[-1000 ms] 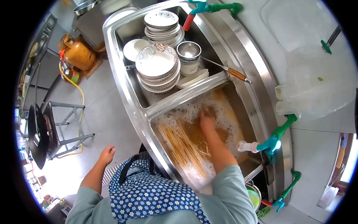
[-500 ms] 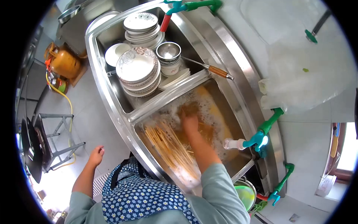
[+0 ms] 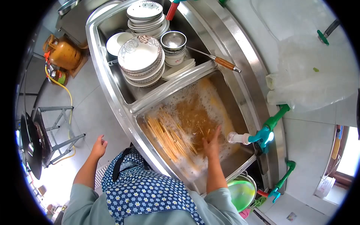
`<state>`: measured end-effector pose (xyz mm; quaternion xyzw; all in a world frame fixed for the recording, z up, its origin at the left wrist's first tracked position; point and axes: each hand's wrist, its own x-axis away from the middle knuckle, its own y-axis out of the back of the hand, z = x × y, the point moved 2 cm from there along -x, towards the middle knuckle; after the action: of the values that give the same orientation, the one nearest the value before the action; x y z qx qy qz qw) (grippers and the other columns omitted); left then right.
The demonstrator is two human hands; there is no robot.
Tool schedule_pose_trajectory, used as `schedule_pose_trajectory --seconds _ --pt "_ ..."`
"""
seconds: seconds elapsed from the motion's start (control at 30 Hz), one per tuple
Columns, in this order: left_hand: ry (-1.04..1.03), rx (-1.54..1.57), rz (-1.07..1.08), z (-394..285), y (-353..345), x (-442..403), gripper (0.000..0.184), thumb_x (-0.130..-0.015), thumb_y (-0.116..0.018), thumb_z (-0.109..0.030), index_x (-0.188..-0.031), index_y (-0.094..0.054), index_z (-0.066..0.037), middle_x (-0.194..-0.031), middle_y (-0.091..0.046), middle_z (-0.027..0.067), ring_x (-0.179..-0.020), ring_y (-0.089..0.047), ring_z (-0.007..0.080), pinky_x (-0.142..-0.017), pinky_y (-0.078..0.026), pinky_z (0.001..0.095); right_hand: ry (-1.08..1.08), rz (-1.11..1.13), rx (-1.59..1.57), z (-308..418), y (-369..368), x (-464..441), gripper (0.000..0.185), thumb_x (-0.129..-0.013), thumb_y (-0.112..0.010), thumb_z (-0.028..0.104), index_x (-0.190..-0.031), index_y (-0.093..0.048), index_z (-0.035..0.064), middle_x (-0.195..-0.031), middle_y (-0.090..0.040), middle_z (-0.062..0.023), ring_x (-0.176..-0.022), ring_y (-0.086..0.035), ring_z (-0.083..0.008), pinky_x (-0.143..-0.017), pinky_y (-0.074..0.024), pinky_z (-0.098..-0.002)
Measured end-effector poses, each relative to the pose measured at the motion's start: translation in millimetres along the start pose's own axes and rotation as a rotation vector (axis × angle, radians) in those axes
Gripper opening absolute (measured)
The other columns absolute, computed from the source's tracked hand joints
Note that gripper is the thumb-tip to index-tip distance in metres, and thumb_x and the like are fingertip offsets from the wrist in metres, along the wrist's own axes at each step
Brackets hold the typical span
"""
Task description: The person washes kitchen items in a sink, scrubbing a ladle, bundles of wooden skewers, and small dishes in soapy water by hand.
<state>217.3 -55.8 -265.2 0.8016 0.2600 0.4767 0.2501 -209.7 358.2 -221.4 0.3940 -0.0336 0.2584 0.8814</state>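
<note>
My right hand (image 3: pixel 212 143) is at the surface of brown, foamy water in the front basin (image 3: pixel 180 98) of a steel sink. Its thumb and fingers are apart, and a few chopstick ends poke out of the water beside the fingertips. To its left, a loose bundle of wooden chopsticks (image 3: pixel 167 138) lies partly under the water and suds. Off the sink's left side, my left hand (image 3: pixel 99 147) hangs over the floor, fingers loosely bent and apart, holding nothing.
Stacked patterned bowls (image 3: pixel 139 54), plates (image 3: pixel 145 10) and metal bowls (image 3: pixel 173 40) fill the far basin. A wooden-handled utensil (image 3: pixel 227 64) rests across the rim. A tap (image 3: pixel 258 138) juts in from the right; a green basin (image 3: pixel 240 195) sits below. An orange gas cylinder (image 3: pixel 64 52) stands on the floor.
My right hand has come up out of the cloudy water and moved right and toward me, its fingers now visible. My left hand's fingers have loosened. The view has shifted slightly.
</note>
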Motion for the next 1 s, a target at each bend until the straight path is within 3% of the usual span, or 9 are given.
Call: schedule_pose_trajectory --seconds 0.1,0.2,0.3,0.47,0.6,0.7,0.77,0.87,1.0 --pt "-0.034 -0.036 -0.002 -9.0 -2.7 -6.1 0.046 -0.092 -0.06 -0.022 -0.133 -0.047 -0.006 -0.108 -0.066 0.0191 -0.097 -0.065 0.0304 -0.086 -0.051 0.0376 -0.092 0.253 -0.233 -8.5 -48.7 28.9 0.073 -0.087 -0.069 0.024 -0.146 -0.031 0.0054 -0.131 -0.053 -0.0275 -0.118 -0.056 -0.0377 -0.095 -0.0464 -0.0419" --pt "-0.048 -0.047 0.073 -19.5 -3.5 -5.3 0.042 -0.092 -0.06 -0.022 -0.13 -0.051 -0.006 -0.109 -0.066 0.0182 -0.098 -0.065 0.0298 -0.086 -0.051 0.0374 -0.141 0.474 0.145 8.3 -75.8 58.2 0.07 -0.085 -0.068 0.044 -0.137 -0.044 0.0034 -0.12 -0.059 -0.0285 -0.114 -0.057 -0.0386 -0.095 -0.0462 -0.0424" --pt "-0.045 -0.084 0.076 -23.8 -1.9 2.0 0.04 -0.092 -0.061 -0.023 -0.127 -0.054 -0.005 -0.111 -0.066 0.019 -0.099 -0.065 0.0303 -0.087 -0.051 0.0376 -0.101 0.518 -0.075 26.1 -81.8 86.0 0.074 -0.083 -0.065 0.054 -0.135 -0.048 0.0047 -0.107 -0.063 -0.0309 -0.106 -0.06 -0.0431 -0.09 -0.0478 -0.0446" --pt "0.004 -0.087 0.098 -18.2 4.8 6.5 0.041 -0.093 -0.06 -0.024 -0.129 -0.053 -0.004 -0.113 -0.065 0.0206 -0.101 -0.064 0.0311 -0.088 -0.051 0.0378 -0.09 0.679 0.027 49.2 -82.1 106.9 0.057 -0.099 -0.037 0.05 -0.146 -0.038 0.0172 -0.133 -0.046 -0.0335 -0.126 -0.044 -0.0472 -0.107 -0.0351 -0.0447" --pt "0.014 -0.112 0.111 -21.5 11.8 12.1 0.041 -0.093 -0.059 -0.023 -0.129 -0.053 -0.004 -0.115 -0.064 0.0214 -0.102 -0.064 0.0316 -0.089 -0.05 0.0378 -0.014 0.512 -0.054 30.8 -114.2 92.9 0.053 -0.099 -0.038 0.048 -0.144 -0.041 0.0196 -0.131 -0.047 -0.0332 -0.116 -0.051 -0.0487 -0.099 -0.0427 -0.0487" --pt "0.001 -0.117 0.125 -26.1 16.3 11.3 0.041 -0.093 -0.059 -0.024 -0.128 -0.053 -0.003 -0.115 -0.064 0.0214 -0.103 -0.064 0.0314 -0.089 -0.05 0.0378 -0.151 0.582 0.168 36.9 -106.1 74.5 0.049 -0.098 -0.043 0.037 -0.143 -0.042 0.0169 -0.128 -0.047 -0.0363 -0.114 -0.05 -0.0511 -0.1 -0.0405 -0.0526" --pt "0.0 -0.128 0.116 -32.6 17.1 12.4 0.04 -0.093 -0.059 -0.024 -0.128 -0.053 -0.003 -0.114 -0.064 0.0213 -0.103 -0.064 0.0312 -0.089 -0.05 0.0378 0.043 0.376 0.401 21.4 -113.7 60.8 0.046 -0.096 -0.047 0.03 -0.14 -0.045 0.0161 -0.126 -0.049 -0.0352 -0.107 -0.054 -0.0505 -0.095 -0.043 -0.0548" --pt "-0.037 -0.152 0.101 -26.6 17.5 8.7 0.039 -0.093 -0.059 -0.023 -0.127 -0.054 -0.003 -0.113 -0.065 0.0208 -0.102 -0.064 0.0309 -0.089 -0.05 0.0379 -0.162 0.342 0.213 47.5 -99.9 53.9 0.047 -0.097 -0.045 0.035 -0.14 -0.045 0.0155 -0.124 -0.052 -0.0339 -0.112 -0.053 -0.0481 -0.099 -0.0418 -0.0514" --pt "-0.058 -0.119 0.124 -31.6 10.5 7.5 0.038 -0.093 -0.059 -0.022 -0.126 -0.055 -0.003 -0.111 -0.066 0.0197 -0.101 -0.064 0.0305 -0.088 -0.05 0.0379 0.005 0.434 0.027 22.4 -120.2 88.8 0.053 -0.1 -0.041 0.045 -0.143 -0.042 0.015 -0.131 -0.048 -0.0319 -0.118 -0.05 -0.0455 -0.106 -0.0367 -0.0455"
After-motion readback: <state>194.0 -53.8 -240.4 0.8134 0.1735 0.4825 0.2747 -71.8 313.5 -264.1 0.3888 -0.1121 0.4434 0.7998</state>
